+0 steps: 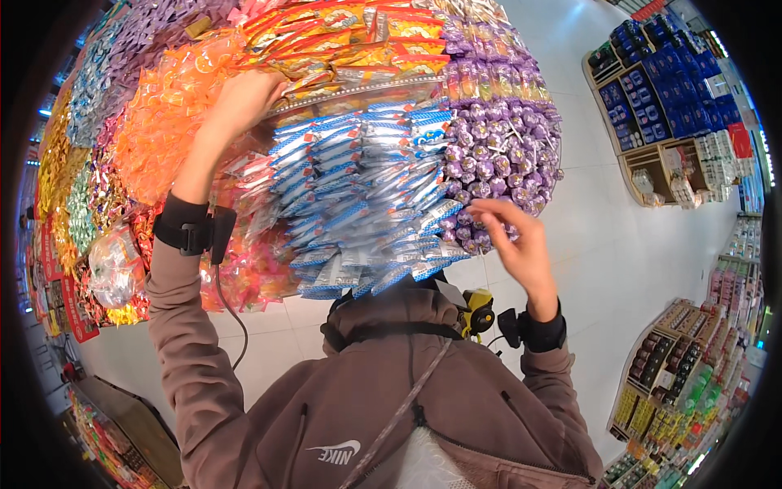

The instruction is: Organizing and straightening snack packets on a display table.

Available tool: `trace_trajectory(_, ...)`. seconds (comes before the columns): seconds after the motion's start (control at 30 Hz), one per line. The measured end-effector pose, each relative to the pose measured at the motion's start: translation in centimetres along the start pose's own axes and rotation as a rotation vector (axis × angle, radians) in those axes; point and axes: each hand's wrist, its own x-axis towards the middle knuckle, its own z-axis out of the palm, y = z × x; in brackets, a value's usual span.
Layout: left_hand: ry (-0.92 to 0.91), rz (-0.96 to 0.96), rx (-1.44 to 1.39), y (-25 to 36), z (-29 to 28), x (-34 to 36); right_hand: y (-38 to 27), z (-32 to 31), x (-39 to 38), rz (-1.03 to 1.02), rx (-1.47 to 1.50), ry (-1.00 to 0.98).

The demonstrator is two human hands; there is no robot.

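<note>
My left hand (247,99) is at the far left of the heaped display, its fingers curled together against the edge of the yellow and red packets (342,37). What lies between those fingertips is hidden. Just below runs a clear divider strip (358,95), and beyond it stand rows of blue and white packets (342,171). Loose orange-wrapped sweets (175,106) lie beside my left wrist. On the other side, my right hand (519,244) hovers at the near edge of the purple-wrapped lollipops (497,151), thumb and fingers apart, holding nothing.
Shelves with blue packages (652,90) stand at the right, above a wooden bin (664,175). Another stocked shelf (676,367) is at the lower right. A clear plastic bag (114,261) sits among sweets at left. A cable (228,310) hangs from my left wrist strap.
</note>
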Motion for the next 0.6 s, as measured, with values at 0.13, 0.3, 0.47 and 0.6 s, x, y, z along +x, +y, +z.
trace_trajectory(0.13,-0.017,-0.017,0.082,-0.1,0.8,-0.2,-0.2,2.6,-1.5,0.011,0.0,-0.069)
trace_trajectory(0.3,0.04,-0.021,0.099,0.7,0.5,0.0,0.4,4.0,-2.7,-0.073,0.016,-0.111)
trace_trajectory(0.47,-0.003,-0.033,0.108,0.2,0.8,-0.4,0.0,4.1,-3.2,-0.084,0.025,-0.102)
trace_trajectory(0.6,0.077,-0.046,-0.169,1.2,-0.2,-0.5,-0.4,3.3,-3.0,0.049,0.042,-0.136)
